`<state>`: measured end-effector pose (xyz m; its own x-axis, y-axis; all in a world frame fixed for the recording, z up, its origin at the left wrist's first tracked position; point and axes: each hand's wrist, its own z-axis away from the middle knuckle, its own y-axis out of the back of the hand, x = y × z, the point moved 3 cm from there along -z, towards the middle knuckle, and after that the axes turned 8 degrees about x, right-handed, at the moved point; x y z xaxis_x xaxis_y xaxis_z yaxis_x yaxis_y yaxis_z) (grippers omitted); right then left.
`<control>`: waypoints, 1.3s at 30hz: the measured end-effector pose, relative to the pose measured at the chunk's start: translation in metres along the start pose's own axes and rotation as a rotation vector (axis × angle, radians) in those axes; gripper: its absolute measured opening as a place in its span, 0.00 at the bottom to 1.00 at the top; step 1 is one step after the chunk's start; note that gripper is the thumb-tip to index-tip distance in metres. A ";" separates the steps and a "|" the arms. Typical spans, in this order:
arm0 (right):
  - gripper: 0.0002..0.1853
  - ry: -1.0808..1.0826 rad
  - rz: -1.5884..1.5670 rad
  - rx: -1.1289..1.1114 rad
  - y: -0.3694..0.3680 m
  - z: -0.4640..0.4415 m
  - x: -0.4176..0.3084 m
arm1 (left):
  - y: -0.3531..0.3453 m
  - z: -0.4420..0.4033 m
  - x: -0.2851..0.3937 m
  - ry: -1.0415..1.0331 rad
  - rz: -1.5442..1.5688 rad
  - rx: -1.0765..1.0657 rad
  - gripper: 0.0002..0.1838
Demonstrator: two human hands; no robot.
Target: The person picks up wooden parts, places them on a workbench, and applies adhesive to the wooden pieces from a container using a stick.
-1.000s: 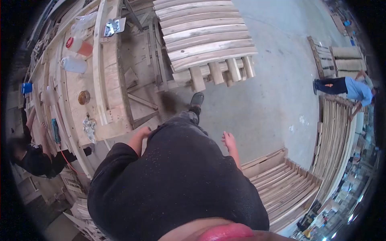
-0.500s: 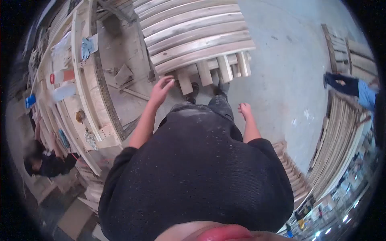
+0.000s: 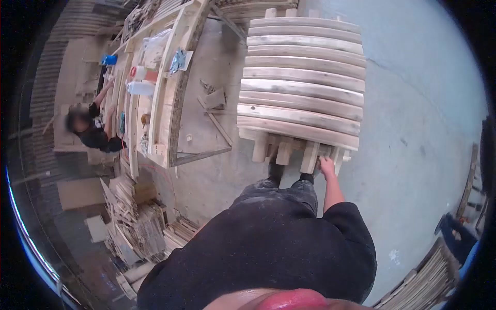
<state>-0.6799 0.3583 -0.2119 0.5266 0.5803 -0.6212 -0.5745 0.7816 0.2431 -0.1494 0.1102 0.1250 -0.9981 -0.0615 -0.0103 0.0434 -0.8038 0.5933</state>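
A stack of pale wooden slats (image 3: 302, 90) lies in front of my legs, with several wooden beam ends (image 3: 283, 153) jutting out from under its near edge. At the right part of that edge, my right hand (image 3: 326, 166) is between two of the jutting ends, its fingers curled in against the wood. The fingertips are partly hidden, so what they grip does not show. My left hand is not visible; my body covers the left arm.
To the left stands a wooden workbench (image 3: 173, 98) holding a white bottle (image 3: 139, 88) and blue gloves (image 3: 179, 60). Another person (image 3: 93, 129) works behind it. Wood scraps (image 3: 213, 98) lie on the floor between bench and stack. More boards (image 3: 423, 281) are piled at lower right.
My right hand has moved to the near edge of the slat stack. The left hand, earlier raised near the stack's left corner, has gone out of sight. The view has turned toward the left.
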 end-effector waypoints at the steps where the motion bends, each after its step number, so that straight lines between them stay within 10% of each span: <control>1: 0.19 0.064 0.219 -0.027 0.009 -0.003 0.014 | -0.009 0.002 0.016 -0.020 0.015 0.006 0.32; 11: 0.22 -0.164 0.390 -0.177 0.083 0.061 0.002 | -0.023 0.054 0.227 -0.748 0.468 0.183 0.26; 26: 0.26 0.166 0.669 -0.010 0.041 0.185 -0.020 | -0.274 -0.081 -0.213 0.147 0.320 0.077 0.36; 39: 0.26 0.378 1.226 -0.186 0.039 0.222 -0.064 | -0.200 -0.032 0.034 -0.384 0.721 0.203 0.32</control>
<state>-0.5965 0.4022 0.0023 -0.5927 0.7669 -0.2461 -0.6473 -0.2717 0.7122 -0.1906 0.2497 -0.0194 -0.6766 -0.2837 0.6795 0.7036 -0.5210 0.4832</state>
